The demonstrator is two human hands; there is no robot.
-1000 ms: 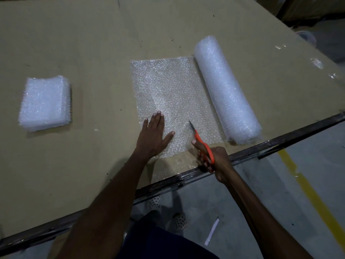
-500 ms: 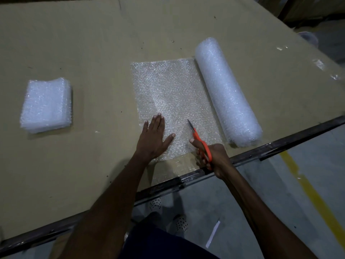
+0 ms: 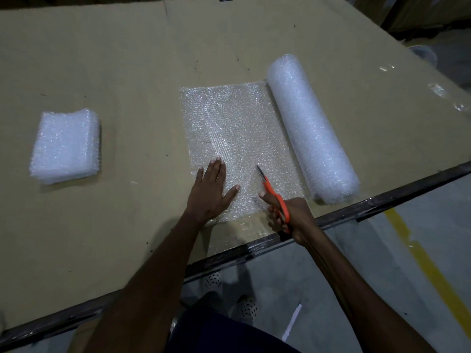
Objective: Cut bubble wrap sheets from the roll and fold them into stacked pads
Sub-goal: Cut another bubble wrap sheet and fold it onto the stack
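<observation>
A square stack of folded white bubble-wrap pads (image 3: 65, 146) lies at the left of the cardboard-covered bench (image 3: 127, 72), well apart from the other items. The layers within the stack cannot be counted.

At centre, a flat clear bubble-wrap sheet (image 3: 234, 133) lies unrolled from the roll. The left hand (image 3: 212, 193) presses flat on the sheet's near left part, fingers straight and thumb spread; it covers that corner.

The right hand (image 3: 290, 215) grips the orange-handled scissors (image 3: 274, 193) at the sheet's near edge. Its fingers are curled round the handles, which are largely hidden. The blades point away across the sheet, lying together or nearly so; whether they have entered the wrap cannot be determined.

The white cylindrical bubble-wrap roll (image 3: 311, 128) lies at the right, adjoining the sheet, near the bench's dark metal edge (image 3: 382, 197).
</observation>
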